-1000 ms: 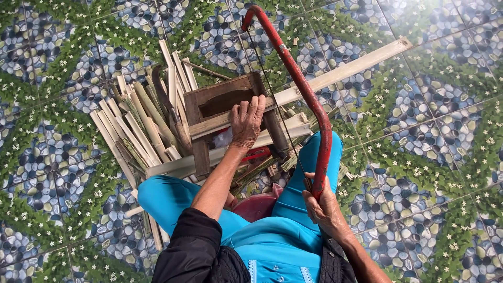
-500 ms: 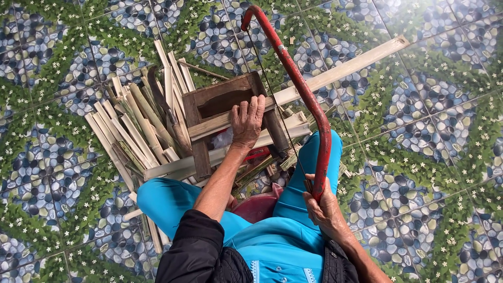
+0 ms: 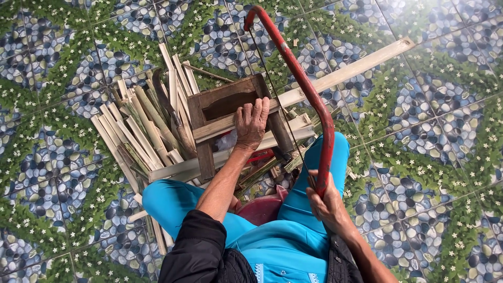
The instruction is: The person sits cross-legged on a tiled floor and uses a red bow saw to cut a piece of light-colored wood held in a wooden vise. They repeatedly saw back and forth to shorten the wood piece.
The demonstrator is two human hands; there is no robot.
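Red-framed bow saw (image 3: pixel 306 91) is gripped in my right hand (image 3: pixel 327 204), blade across the long bamboo strip (image 3: pixel 340 76). My left hand (image 3: pixel 251 123) lies flat, open-fingered, pressing that strip onto the wooden stool (image 3: pixel 209 105).

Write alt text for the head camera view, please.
A seated person's right hand grips a red bow saw across a long bamboo strip that the left hand presses onto a wooden frame; cut bamboo pieces lie alongside.
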